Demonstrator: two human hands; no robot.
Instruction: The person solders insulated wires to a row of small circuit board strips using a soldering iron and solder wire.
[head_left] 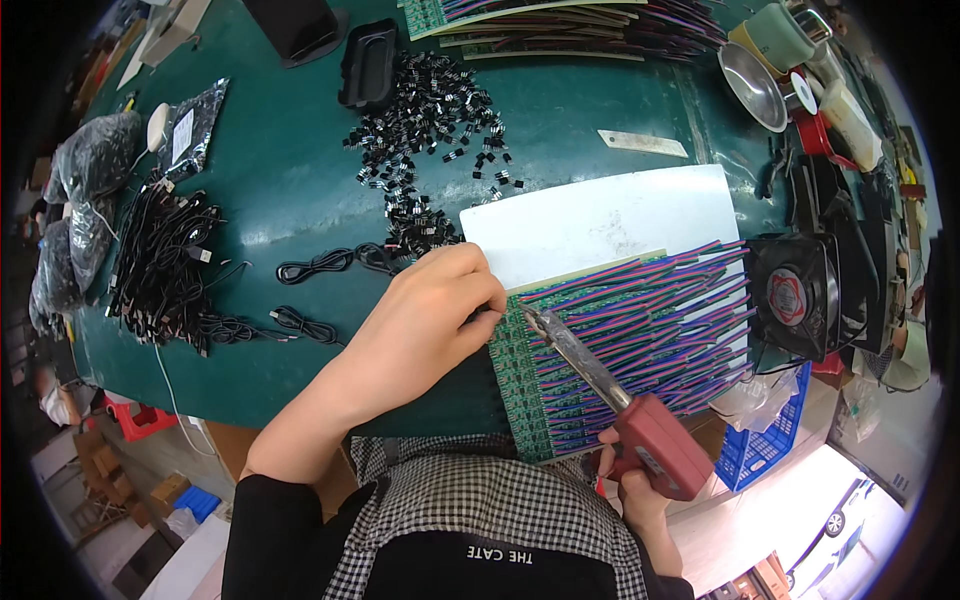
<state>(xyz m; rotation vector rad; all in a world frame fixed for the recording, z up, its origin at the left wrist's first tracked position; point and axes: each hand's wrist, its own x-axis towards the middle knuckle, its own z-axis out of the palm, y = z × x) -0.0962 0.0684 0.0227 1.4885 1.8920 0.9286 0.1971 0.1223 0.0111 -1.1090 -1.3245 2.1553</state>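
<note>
In my right hand (640,500) is a soldering iron (655,440) with a chunky red handle and a metal barrel. Its tip meets the upper left corner of a panel of green circuit boards (520,390). Rows of purple, red and black wires (640,340) run rightward from that panel. My left hand (430,310) is closed in a pinch at the same corner, close to the tip; what its fingers hold is hidden. Just beyond the left hand lies a pile of small black components with metal legs (420,120). A white sheet (600,220) lies partly under the panel.
A black fan (795,295) stands right of the panel. Black cables (165,265) are heaped at left, with coiled ones (315,265) nearer me. A black tray (368,65), more wired boards (540,22), a metal blade (643,143) and a metal bowl (752,88) sit farther back.
</note>
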